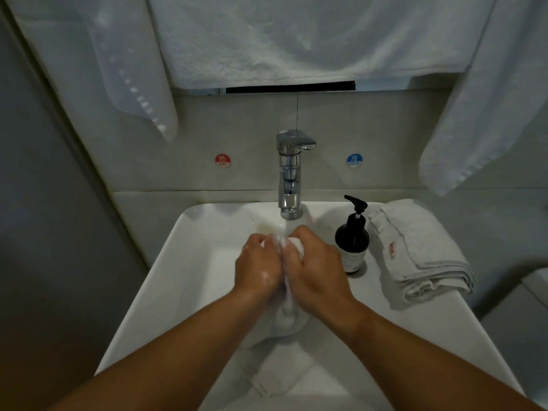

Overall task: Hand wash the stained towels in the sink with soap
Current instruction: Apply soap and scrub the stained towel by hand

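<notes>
Towel bunched between both of your hands over the basin

Towel (289, 317), white and wet, sits between your two hands in the middle of the sink (148, 307), just in front of the faucet (289, 173). Your left hand (258, 268) has its fingers curled in around the cloth, and a few suds (265, 277) cling to the back of it. Your right hand (317, 268) presses against the left, its fingers curled around the same bunch; a white fold shows at your fingertips. Below your wrists the rest of the cloth hangs down and lies in the basin towards you.

The soap bottle (352, 241), dark with a black pump, stands upright on the sink's right ledge, just beside your right hand but not touching it. To its right a folded towel (421, 250) lies on the ledge, with a small red mark on its top.

On the wall behind, a red sticker (223, 161) is left of the faucet and a blue sticker (354, 160) right of it. Above them you have hanging towels (296, 40), all white.
</notes>
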{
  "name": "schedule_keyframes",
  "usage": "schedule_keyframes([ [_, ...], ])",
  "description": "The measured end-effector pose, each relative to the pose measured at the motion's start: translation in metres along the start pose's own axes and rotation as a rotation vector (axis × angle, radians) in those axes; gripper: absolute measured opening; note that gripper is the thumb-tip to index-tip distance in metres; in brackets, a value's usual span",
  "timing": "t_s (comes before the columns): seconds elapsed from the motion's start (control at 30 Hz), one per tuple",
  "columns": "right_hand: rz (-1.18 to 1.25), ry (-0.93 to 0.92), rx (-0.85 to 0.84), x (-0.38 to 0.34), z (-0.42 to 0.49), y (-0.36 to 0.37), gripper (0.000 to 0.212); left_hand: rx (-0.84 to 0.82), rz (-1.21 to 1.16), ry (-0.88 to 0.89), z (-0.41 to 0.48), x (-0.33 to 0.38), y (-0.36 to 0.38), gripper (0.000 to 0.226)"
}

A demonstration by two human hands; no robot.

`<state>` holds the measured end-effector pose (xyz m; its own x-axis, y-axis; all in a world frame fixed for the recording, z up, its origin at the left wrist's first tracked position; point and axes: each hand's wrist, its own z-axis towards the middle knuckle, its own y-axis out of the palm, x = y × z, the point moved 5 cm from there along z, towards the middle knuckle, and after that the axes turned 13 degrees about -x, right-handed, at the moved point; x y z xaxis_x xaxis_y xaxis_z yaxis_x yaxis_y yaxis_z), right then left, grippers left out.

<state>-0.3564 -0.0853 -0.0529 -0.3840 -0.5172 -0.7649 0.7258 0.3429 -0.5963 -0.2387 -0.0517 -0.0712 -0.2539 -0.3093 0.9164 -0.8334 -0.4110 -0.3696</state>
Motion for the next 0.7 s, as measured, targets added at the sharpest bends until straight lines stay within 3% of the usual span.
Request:
schedule_keyframes([
  [0.13, -0.009, 0.144, 0.034, 0.025, 0.016, -0.014, 0.024, -0.109, 0.188, 0.154, -0.025, 0.008, 0.013, 0.033],
  [0.2, -0.027, 0.2, -0.037, 0.031, 0.012, -0.009, 0.026, -0.046, 0.163, 0.237, -0.024, 0.017, 0.006, 0.024],
  [0.3, -0.006, 0.009, -0.034, 0.0, -0.004, 0.002, 0.025, 0.049, -0.007, 0.098, -0.004, 0.002, -0.008, 0.02],
  [0.37, -0.003, -0.078, 0.007, -0.01, -0.006, 0.002, 0.024, 0.0, 0.037, 0.087, -0.006, -0.005, -0.003, 0.034],
  [0.43, -0.014, 0.022, 0.05, 0.009, 0.009, -0.005, 0.021, -0.083, 0.182, 0.121, -0.018, -0.003, 0.006, 0.039],
  [0.5, -0.054, 0.188, -0.008, 0.031, 0.017, -0.011, 0.025, -0.12, 0.241, 0.218, -0.025, 0.003, 0.01, 0.031],
  [0.57, -0.112, 0.244, -0.075, 0.037, 0.011, -0.007, 0.028, -0.087, 0.216, 0.274, -0.023, 0.01, 0.007, 0.025],
  [0.7, -0.048, 0.009, -0.097, -0.002, -0.012, 0.008, 0.021, -0.059, 0.038, 0.065, 0.0, -0.017, 0.001, 0.025],
])
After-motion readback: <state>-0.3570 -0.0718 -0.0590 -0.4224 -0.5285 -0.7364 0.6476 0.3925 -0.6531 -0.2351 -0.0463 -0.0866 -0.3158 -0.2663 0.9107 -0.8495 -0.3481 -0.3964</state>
